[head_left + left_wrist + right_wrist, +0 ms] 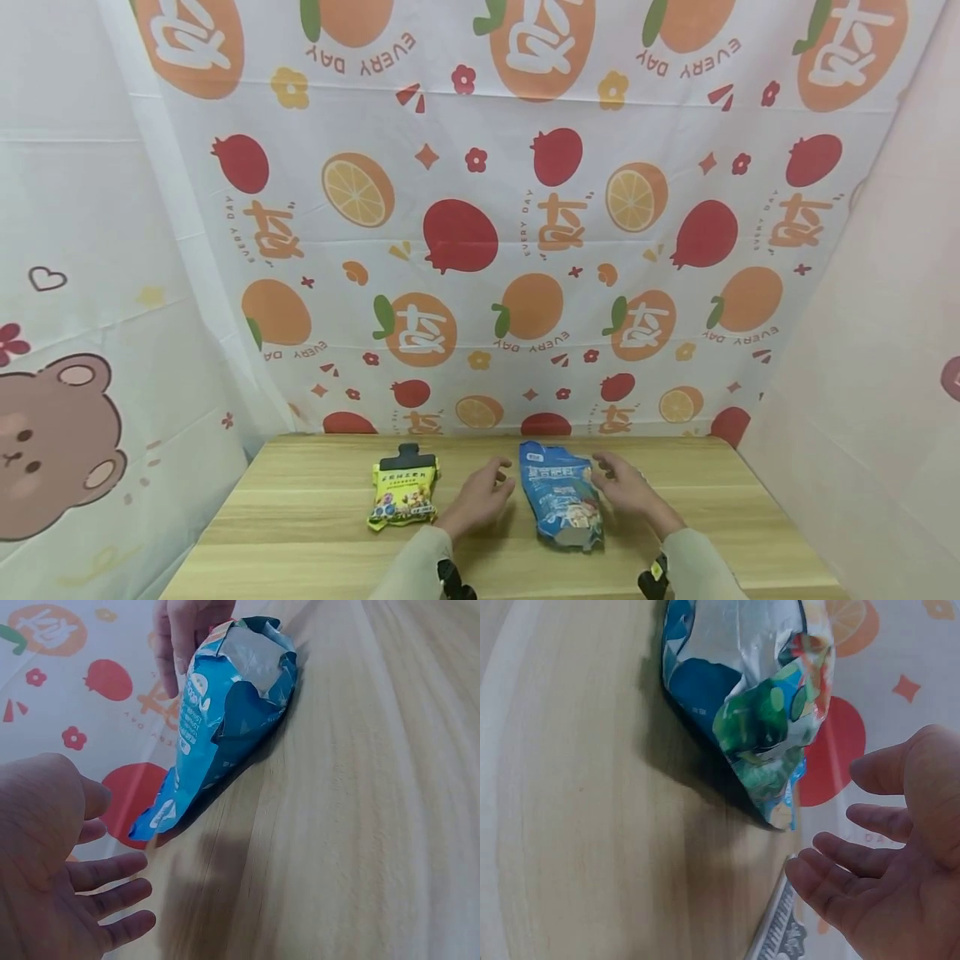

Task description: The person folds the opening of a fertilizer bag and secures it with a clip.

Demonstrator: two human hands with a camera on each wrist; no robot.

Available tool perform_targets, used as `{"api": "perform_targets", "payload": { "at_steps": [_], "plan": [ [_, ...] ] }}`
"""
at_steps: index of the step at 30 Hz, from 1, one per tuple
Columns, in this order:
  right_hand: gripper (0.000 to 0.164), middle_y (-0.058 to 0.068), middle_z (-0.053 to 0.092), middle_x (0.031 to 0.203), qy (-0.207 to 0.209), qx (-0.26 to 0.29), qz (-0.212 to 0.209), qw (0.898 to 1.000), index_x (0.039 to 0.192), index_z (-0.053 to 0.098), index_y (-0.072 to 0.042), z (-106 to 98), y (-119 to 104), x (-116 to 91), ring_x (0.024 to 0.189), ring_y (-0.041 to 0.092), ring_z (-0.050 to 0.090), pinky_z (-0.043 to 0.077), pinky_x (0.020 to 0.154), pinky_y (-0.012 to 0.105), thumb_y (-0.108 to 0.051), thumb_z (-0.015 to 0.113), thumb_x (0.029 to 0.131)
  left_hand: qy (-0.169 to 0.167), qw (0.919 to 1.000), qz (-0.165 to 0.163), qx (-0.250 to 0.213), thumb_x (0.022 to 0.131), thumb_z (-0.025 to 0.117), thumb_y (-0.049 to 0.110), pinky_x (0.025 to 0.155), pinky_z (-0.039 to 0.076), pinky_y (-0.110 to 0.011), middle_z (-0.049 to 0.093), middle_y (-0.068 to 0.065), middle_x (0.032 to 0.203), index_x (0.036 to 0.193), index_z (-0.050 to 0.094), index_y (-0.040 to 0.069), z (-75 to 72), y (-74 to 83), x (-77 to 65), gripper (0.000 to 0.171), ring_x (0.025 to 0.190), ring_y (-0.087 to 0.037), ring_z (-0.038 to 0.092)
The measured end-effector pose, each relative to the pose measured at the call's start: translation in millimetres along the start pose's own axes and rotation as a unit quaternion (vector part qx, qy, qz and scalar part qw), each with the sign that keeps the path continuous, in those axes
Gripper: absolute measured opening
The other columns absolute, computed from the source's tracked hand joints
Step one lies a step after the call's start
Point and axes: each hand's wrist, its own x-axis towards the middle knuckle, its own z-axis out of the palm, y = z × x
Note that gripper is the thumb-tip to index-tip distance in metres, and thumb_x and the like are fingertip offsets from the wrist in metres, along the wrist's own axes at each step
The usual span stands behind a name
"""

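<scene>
A blue snack pouch [561, 498] with printed pictures lies on the wooden table between the two hands. In the left wrist view its crumpled silvery end [255, 658] shows. To its left, my left hand [482, 495] hovers with fingers spread and loosely bent, holding nothing. My right hand [624, 487] is close by the pouch's right side, fingertips near its upper edge in the head view. The right wrist view shows a gap between that hand's relaxed fingers [840, 862] and the pouch [757, 712]. Left of my left hand lies a yellow packet [403, 498] with a black clip [408, 458] across its top.
The wood-grain table [300, 517] ends at a hanging cloth [465, 333] printed with fruit. Pale cloth stands on both sides, the left one [165, 350] bearing a cartoon bear. A patterned pale strip [774, 919] runs along the table's edge near my right hand.
</scene>
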Motion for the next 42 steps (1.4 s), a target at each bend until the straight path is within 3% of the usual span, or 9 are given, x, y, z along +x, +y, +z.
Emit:
{"api": "perform_targets", "payload": {
  "at_steps": [8, 13, 17, 20, 25, 30, 33, 38, 42],
  "plan": [
    [0.040, 0.023, 0.065, 0.131, -0.015, -0.004, 0.010, 1.000, 0.139, 0.056, 0.001, 2.9, 4.7, 3.5, 0.119, 0.040, 0.063, 0.054, 0.095, 0.056, -0.015, 0.058, 0.102, -0.017, 0.9998, 0.011, -0.003, 0.103, 0.054, 0.016, 0.096, 0.053, -0.060, 0.065, -0.030, 0.124, 0.134, 0.054, -0.008, 13.0, -1.4, 11.3, 0.039, 0.114, -0.044, 0.064],
    [0.039, 0.026, 0.062, 0.136, -0.016, -0.003, 0.029, 0.999, 0.138, 0.058, 0.000, 4.4, 5.8, 7.2, 0.126, 0.045, 0.058, 0.051, 0.101, 0.058, -0.015, 0.056, 0.103, -0.046, 0.9985, -0.021, -0.021, 0.104, 0.052, 0.018, 0.102, 0.048, -0.063, 0.062, -0.030, 0.132, 0.138, 0.053, -0.006, 17.1, 2.3, 18.0, 0.042, 0.123, -0.046, 0.059],
    [0.038, 0.029, 0.051, 0.148, -0.016, 0.004, 0.040, 0.999, 0.138, 0.058, 0.001, 6.0, 6.3, 9.8, 0.139, 0.050, 0.045, 0.043, 0.109, 0.063, -0.014, 0.053, 0.104, -0.062, 0.9968, -0.047, -0.017, 0.104, 0.051, 0.019, 0.110, 0.038, -0.068, 0.059, -0.028, 0.139, 0.141, 0.052, -0.004, 20.8, 4.4, 22.9, 0.044, 0.133, -0.047, 0.052],
    [0.038, 0.030, 0.051, 0.148, -0.020, 0.020, 0.056, 0.998, 0.139, 0.057, 0.002, 7.4, 6.9, 11.5, 0.139, 0.051, 0.045, 0.041, 0.109, 0.065, -0.014, 0.052, 0.104, -0.070, 0.9955, -0.060, -0.019, 0.104, 0.050, 0.018, 0.115, 0.031, -0.069, 0.055, -0.026, 0.146, 0.143, 0.051, -0.005, 22.3, 5.6, 25.1, 0.045, 0.141, -0.048, 0.044],
    [0.037, 0.032, 0.046, 0.151, -0.019, 0.061, 0.083, 0.995, 0.136, 0.059, 0.002, 7.9, 10.1, 16.0, 0.141, 0.052, 0.040, 0.039, 0.112, 0.065, -0.011, 0.051, 0.103, -0.080, 0.9923, -0.079, -0.052, 0.105, 0.049, 0.017, 0.118, 0.030, -0.066, 0.049, -0.026, 0.152, 0.145, 0.048, -0.007, 22.3, 8.2, 26.3, 0.047, 0.146, -0.048, 0.038],
    [0.036, 0.032, 0.043, 0.152, -0.016, 0.105, 0.107, 0.989, 0.134, 0.060, 0.004, 8.5, 14.9, 20.7, 0.132, 0.049, 0.053, 0.051, 0.102, 0.057, -0.009, 0.051, 0.102, -0.089, 0.9846, -0.091, -0.120, 0.103, 0.048, 0.011, 0.119, 0.029, -0.064, 0.044, -0.028, 0.155, 0.146, 0.044, -0.011, 21.8, 7.6, 27.0, 0.048, 0.147, -0.049, 0.035],
    [0.037, 0.034, 0.041, 0.153, -0.013, 0.143, 0.120, 0.982, 0.135, 0.058, 0.006, 8.4, 17.6, 22.5, 0.128, 0.047, 0.057, 0.055, 0.099, 0.051, -0.008, 0.051, 0.101, -0.090, 0.9781, -0.089, -0.165, 0.100, 0.047, 0.005, 0.115, 0.036, -0.063, 0.041, -0.032, 0.155, 0.145, 0.042, -0.015, 22.6, 6.0, 28.1, 0.050, 0.142, -0.047, 0.043],
    [0.041, 0.032, 0.040, 0.155, -0.007, 0.198, 0.137, 0.971, 0.138, 0.055, 0.007, 8.4, 21.3, 22.4, 0.126, 0.043, 0.060, 0.060, 0.090, 0.045, -0.008, 0.052, 0.101, -0.084, 0.9698, -0.093, -0.209, 0.094, 0.047, -0.002, 0.102, 0.051, -0.057, 0.041, -0.036, 0.153, 0.144, 0.041, -0.018, 23.2, 4.9, 27.8, 0.053, 0.119, -0.036, 0.060],
    [0.043, 0.032, 0.039, 0.156, -0.007, 0.210, 0.141, 0.967, 0.140, 0.054, 0.007, 8.6, 22.5, 21.9, 0.127, 0.043, 0.060, 0.061, 0.087, 0.042, -0.009, 0.053, 0.100, -0.075, 0.9686, -0.116, -0.207, 0.090, 0.051, -0.001, 0.109, 0.046, -0.059, 0.045, -0.030, 0.153, 0.145, 0.046, -0.011, 21.5, 6.0, 26.4, 0.056, 0.121, -0.033, 0.056]
  ]
}}
